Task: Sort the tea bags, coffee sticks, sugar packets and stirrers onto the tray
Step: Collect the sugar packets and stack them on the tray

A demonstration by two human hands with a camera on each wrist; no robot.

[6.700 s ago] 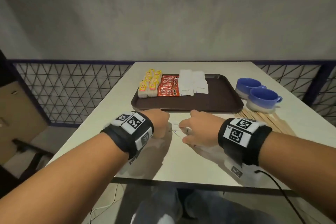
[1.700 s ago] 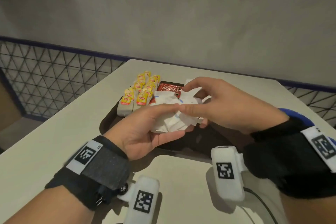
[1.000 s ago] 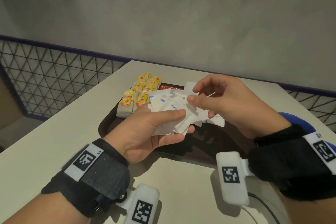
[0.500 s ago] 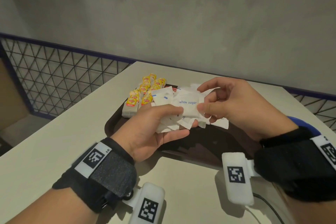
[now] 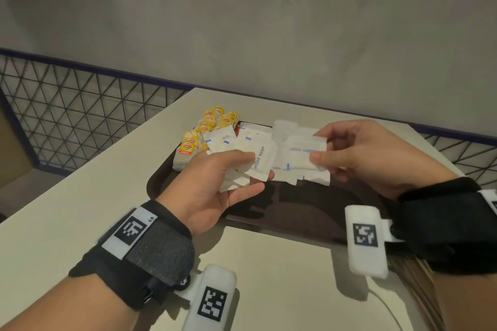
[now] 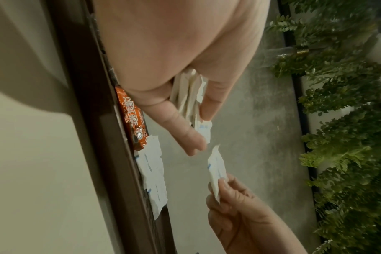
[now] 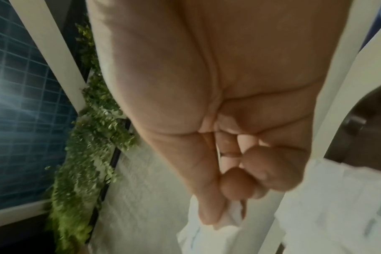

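Observation:
My left hand (image 5: 258,169) grips a fanned bunch of white sugar packets (image 5: 243,146) above the near left of the dark brown tray (image 5: 161,183). My right hand (image 5: 320,148) pinches a single sugar packet (image 5: 305,153) between thumb and forefinger, just right of the bunch. The left wrist view shows the bunch (image 6: 189,96) in my fingers and the single packet (image 6: 215,170) a short gap away. Yellow-tagged tea bags (image 5: 204,131) stand in rows at the tray's left. Red coffee sticks (image 6: 133,120) lie beside them. More sugar packets (image 5: 312,179) lie flat on the tray.
Wooden stirrers (image 5: 419,290) lie on the cream table (image 5: 80,209) under my right wrist, mostly hidden. A wire mesh fence (image 5: 80,115) runs along the table's left and far side below a grey wall. The tray's right half is bare.
My right hand has drawn one sugar packet out of the bunch and moved it rightward. The two hands now stand slightly apart, and the left hand still holds the rest.

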